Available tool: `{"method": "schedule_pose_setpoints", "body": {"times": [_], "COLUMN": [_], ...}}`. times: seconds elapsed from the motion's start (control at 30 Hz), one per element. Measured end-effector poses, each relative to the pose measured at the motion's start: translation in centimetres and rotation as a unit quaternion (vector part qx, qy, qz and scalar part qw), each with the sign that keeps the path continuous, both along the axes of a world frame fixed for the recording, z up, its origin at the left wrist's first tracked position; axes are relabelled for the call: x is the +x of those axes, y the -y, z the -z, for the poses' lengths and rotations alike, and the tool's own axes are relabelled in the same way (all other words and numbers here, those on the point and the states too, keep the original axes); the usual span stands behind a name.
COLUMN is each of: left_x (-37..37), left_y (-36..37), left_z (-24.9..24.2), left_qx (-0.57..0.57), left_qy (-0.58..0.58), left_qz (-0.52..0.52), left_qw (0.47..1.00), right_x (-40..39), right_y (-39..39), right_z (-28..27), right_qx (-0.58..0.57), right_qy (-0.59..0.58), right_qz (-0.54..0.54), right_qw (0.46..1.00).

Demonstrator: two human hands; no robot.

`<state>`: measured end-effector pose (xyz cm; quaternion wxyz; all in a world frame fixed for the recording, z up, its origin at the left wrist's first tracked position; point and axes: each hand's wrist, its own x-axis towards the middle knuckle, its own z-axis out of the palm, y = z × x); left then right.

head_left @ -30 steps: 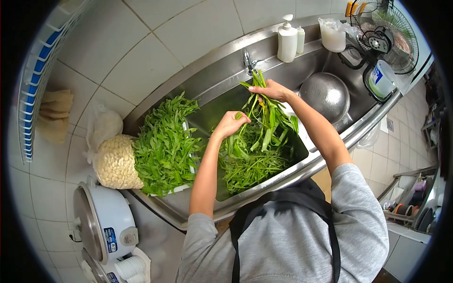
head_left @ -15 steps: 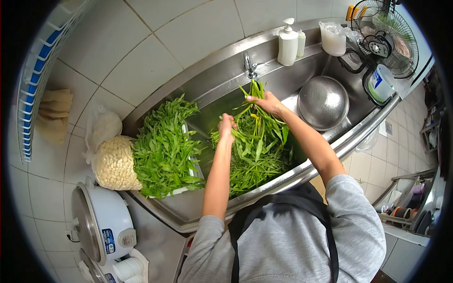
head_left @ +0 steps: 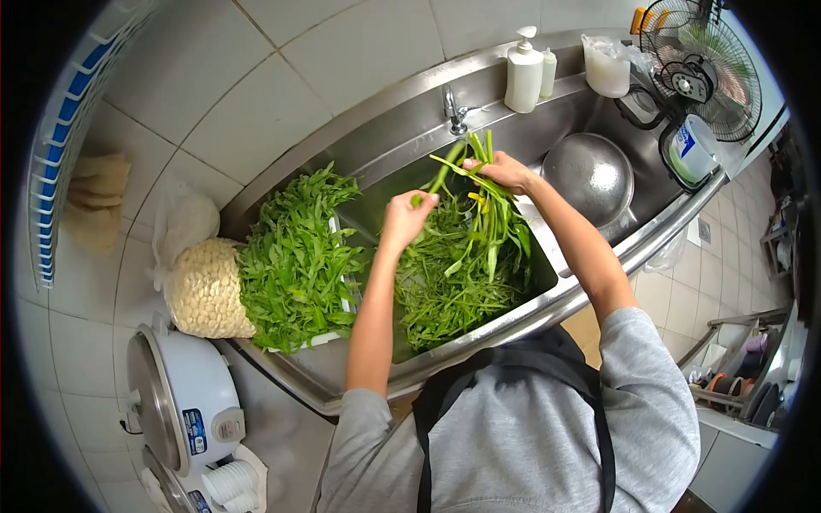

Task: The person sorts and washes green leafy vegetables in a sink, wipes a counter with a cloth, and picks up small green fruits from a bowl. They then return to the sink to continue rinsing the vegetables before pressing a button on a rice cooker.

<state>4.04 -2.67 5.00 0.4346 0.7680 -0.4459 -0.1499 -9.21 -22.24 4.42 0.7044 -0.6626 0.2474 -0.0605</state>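
Since the last frame, my right hand has moved up and to the right, carrying the bunch of leafy stems with it, and my left hand has shifted slightly up. Nearest me, the sink's front rim curves past the torso, both forearms reaching over it. Just inside, loose greens lie in the left basin, close to its front wall. My left forearm has only a narrow gap to the white tray, where leafy greens spill over the edge. Left of the tray, the bag of pale cloves touches those leaves.

Above the loose greens, my left fingers are together, pinching a bit of green stem; my right fingers are clamped round the bunch, its leaves hanging down into the basin. Open basin shows to the left of the hands, toward the back wall. To the right, the round metal pan sits in the other basin, apart from my right hand. Farther back, the faucet stands close behind the stem ends, with the pump bottle on the rear ledge and the fan beyond the far right corner.
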Motion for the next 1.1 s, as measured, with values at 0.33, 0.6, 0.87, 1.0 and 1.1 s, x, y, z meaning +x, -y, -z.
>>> {"method": "schedule_pose_setpoints", "body": {"times": [0.33,0.6,0.87,1.0,1.1], "left_x": [-1.1,-5.1,-1.8,-0.8,-1.0], "left_y": [-5.1,-1.1,-2.3,-2.4,-2.8], "left_z": [-0.4,-1.4,-2.0,-1.3,-1.5], "left_qx": [0.22,0.177,0.194,0.221,0.208], "left_qy": [0.103,-0.075,-0.201,-0.261,-0.293], "left_qz": [-0.082,0.134,0.17,0.18,0.19], "left_qw": [0.967,0.972,0.945,0.922,0.914], "right_x": [-3.2,-1.2,-1.2,-0.7,-0.3], "right_y": [2.7,0.4,1.0,0.0,0.5], "right_z": [0.0,0.1,0.4,0.1,0.2], "right_qx": [0.041,0.136,0.003,-0.049,-0.031], "right_qy": [0.028,0.09,-0.037,-0.058,-0.097], "right_qz": [0.009,-0.041,-0.07,-0.071,-0.061], "right_qw": [0.999,0.986,0.997,0.995,0.993]}}
